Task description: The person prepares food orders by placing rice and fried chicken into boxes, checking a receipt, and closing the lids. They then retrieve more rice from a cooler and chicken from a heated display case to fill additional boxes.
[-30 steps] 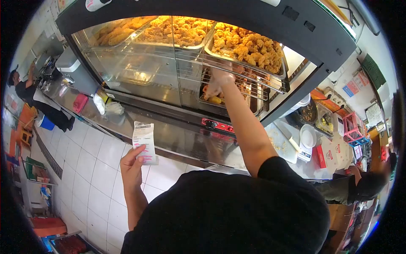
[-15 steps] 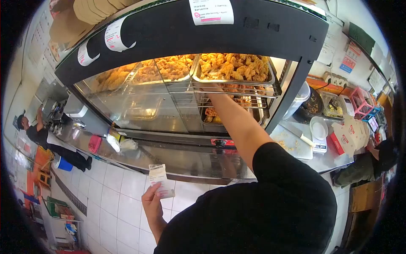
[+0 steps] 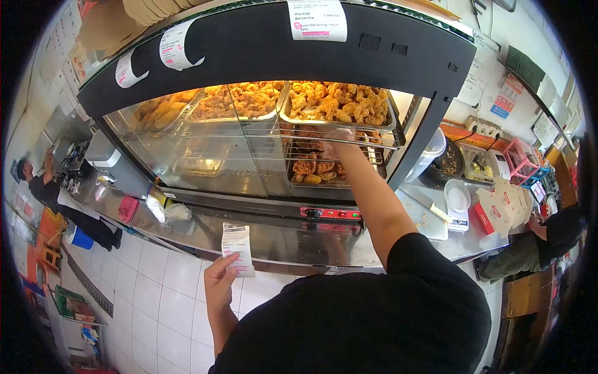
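My left hand (image 3: 220, 282) pinches a printed receipt (image 3: 238, 240) with pink marks, held in front of the counter's edge. My right hand (image 3: 338, 136) reaches into the glass-fronted food warmer (image 3: 274, 59), beneath the upper tray of fried chicken (image 3: 339, 103) and above the lower tray. Wire rack bars and shadow cover its fingers, so whether they grip anything cannot be made out. Below and left of that hand, darker chicken pieces (image 3: 308, 167) lie in the lower tray. Another fried chicken tray (image 3: 237, 103) sits behind the left glass.
On the counter to the right are a knife (image 3: 439, 214) on a cutting board, white bowls (image 3: 458, 196), a scale (image 3: 458, 223) and a red-and-white box (image 3: 498, 210). One person (image 3: 551, 240) stands at far right, another (image 3: 53, 190) at far left. Receipts (image 3: 177, 47) hang on the warmer.
My right hand has moved rightward within the warmer, uncovering more of the lower tray's chicken. My left hand still holds the receipt. The whole view has shifted slightly.
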The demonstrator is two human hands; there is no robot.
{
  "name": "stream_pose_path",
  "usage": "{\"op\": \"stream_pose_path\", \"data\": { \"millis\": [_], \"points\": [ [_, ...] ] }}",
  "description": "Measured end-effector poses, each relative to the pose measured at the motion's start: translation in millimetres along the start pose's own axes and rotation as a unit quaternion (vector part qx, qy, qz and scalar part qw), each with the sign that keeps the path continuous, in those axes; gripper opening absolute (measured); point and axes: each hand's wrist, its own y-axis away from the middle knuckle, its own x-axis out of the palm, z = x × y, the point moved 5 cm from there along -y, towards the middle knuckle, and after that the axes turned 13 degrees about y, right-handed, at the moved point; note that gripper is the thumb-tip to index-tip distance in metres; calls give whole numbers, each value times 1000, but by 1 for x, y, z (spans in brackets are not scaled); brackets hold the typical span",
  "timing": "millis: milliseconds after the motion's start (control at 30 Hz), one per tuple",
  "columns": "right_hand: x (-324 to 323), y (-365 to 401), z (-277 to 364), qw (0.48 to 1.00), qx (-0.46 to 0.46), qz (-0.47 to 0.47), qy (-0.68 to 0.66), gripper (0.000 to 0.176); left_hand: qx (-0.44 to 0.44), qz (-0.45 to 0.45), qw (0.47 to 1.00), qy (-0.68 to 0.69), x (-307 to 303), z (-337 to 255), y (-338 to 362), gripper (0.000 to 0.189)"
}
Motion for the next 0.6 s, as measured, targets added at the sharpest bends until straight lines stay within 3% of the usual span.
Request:
{"op": "stream_pose_path", "data": {
  "millis": [300,600],
  "points": [
    [9,-6,-12,999,-2,-35,-19,43,-16,2,1000,17,-8,5,16,34],
    [18,2,-10,985,12,-169,45,57,-3,-18,999,29,-14,2,27,33]
  ]
}}
